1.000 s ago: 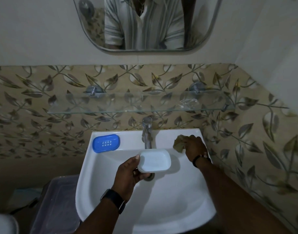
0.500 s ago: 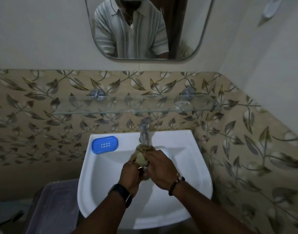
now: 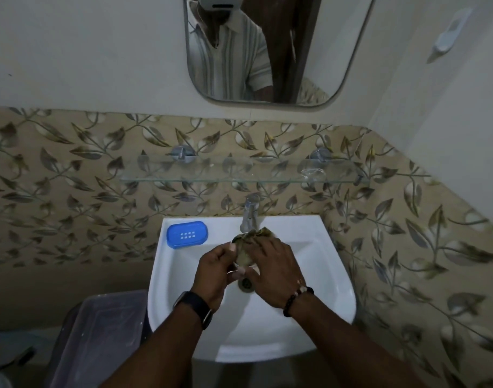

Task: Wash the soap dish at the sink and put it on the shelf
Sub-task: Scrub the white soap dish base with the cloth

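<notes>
The soap dish [image 3: 241, 268], white, sits over the middle of the sink [image 3: 318, 275], almost hidden between two hands. The left hand [image 3: 216, 271] is closed around its left edge, fingers curled over the rim. The right hand [image 3: 273, 271] is pressed flat on a brownish scrub pad [image 3: 252, 242] that covers the dish's top. Just beyond them stands the tap [image 3: 249, 212]. A blue tray [image 3: 187, 234] lies on the sink's far left corner. Above, a glass shelf [image 3: 211, 172] spans the leaf-patterned wall under a mirror [image 3: 323, 51].
</notes>
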`<state>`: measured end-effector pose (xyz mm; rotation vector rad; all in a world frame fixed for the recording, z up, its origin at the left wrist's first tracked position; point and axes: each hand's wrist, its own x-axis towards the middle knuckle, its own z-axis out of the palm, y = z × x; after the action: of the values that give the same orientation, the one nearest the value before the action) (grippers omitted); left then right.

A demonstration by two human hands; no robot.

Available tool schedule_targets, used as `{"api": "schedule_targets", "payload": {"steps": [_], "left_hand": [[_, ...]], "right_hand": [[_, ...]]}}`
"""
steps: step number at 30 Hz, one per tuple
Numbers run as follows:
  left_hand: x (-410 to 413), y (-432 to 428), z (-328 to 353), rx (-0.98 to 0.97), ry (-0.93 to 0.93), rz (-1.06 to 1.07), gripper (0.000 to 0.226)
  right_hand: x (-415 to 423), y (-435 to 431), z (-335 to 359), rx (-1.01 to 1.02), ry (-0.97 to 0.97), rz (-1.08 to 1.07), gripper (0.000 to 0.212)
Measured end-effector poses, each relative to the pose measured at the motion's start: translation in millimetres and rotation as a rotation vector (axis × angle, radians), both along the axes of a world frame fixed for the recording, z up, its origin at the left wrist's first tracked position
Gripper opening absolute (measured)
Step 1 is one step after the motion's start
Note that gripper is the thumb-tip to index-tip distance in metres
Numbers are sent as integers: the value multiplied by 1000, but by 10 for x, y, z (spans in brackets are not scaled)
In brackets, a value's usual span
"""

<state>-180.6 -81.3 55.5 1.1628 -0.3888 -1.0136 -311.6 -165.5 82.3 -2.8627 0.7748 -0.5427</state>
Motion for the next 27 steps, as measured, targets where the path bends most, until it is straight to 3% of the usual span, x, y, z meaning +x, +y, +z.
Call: {"api": "schedule_targets", "payload": {"steps": [3, 5, 7, 10, 13, 17, 21, 24, 27], "left_hand": [[90, 46, 45, -15, -6, -40, 27], [139, 34, 74, -7, 9, -43, 27], [143, 5, 98, 7, 3, -42, 26], [162, -4, 106, 19, 1, -14, 23], [243, 6, 119, -6, -13, 15, 22], [147, 8, 121, 3, 23, 50, 22], [37, 80, 71, 26, 43, 27, 25], [88, 89, 89, 12, -37, 4, 26], [140, 95, 103, -10, -46, 43, 26]], "right_hand": [[37, 103, 47, 206, -42, 163, 48], [12, 85, 102, 215, -7, 245, 47], [-32, -2, 161, 93, 68, 282, 51], [-129, -196, 225, -265, 228, 211, 58], [-169, -246, 183, -401, 338, 117, 68], [17, 31, 68, -268, 200, -11, 56], [45, 137, 78, -37, 32, 221, 46], [-26, 35, 135, -135, 187, 204, 67], [-13, -49, 123, -238, 268, 51, 61]]}}
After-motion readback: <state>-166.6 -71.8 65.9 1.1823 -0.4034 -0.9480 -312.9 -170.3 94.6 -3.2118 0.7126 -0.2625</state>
